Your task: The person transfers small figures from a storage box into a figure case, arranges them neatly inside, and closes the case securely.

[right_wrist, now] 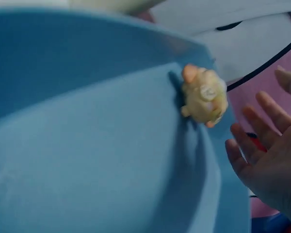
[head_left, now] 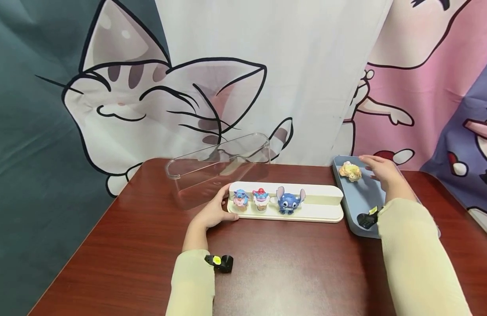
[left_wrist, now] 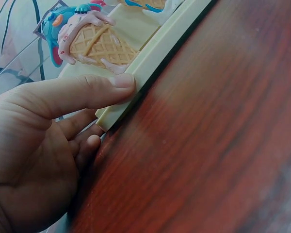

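Observation:
My left hand (head_left: 213,213) grips the left end of a cream two-step display base (head_left: 322,212); in the left wrist view its thumb (left_wrist: 121,81) presses on the edge and the other fingers lie behind and below. Along the base stand a blue figurine on a pink-iced waffle cone (head_left: 241,200), a similar cone figurine with a red top (head_left: 261,199) and a big-eared blue figurine (head_left: 289,201). My right hand (head_left: 381,172) is over the blue-grey tray (head_left: 356,197), fingers spread and holding nothing. Beside its fingertips a yellow figurine (right_wrist: 204,94) sits at the tray's far end.
A clear plastic cover (head_left: 217,177) stands on the brown table (head_left: 291,272) behind and left of the base. The tray is close to the base's right end. A cartoon-print curtain (head_left: 314,79) hangs along the table's back edge.

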The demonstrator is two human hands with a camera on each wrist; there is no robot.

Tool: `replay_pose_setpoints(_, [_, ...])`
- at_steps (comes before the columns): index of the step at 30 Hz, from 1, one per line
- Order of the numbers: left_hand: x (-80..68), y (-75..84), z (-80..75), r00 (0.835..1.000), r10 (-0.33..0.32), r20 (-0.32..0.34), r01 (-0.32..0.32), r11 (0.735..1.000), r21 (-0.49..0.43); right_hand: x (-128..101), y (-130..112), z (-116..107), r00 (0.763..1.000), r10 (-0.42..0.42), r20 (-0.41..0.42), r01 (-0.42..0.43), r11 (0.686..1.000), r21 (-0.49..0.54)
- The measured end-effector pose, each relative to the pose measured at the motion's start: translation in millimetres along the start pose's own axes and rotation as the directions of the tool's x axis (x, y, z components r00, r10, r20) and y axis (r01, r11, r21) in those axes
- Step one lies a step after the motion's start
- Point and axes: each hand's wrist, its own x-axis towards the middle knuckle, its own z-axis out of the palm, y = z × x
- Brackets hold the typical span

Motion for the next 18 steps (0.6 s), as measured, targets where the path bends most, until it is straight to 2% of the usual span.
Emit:
replay_pose_setpoints(11, [2.7,2.8,-0.2,1.0,-0.025,-0.005,0.026,1.0,0.014,12.5,10.4,8.4,0.987,0.083,0.14,-0.063,0.987,-0.145])
replay_pose_setpoints(18, [0.5,3.3,-0.4,1.0,-0.019,0.0,0.019,1.0,0.008,13.9,10.5,11.0,0.988,0.1,0.122,-0.08,0.985,-0.155])
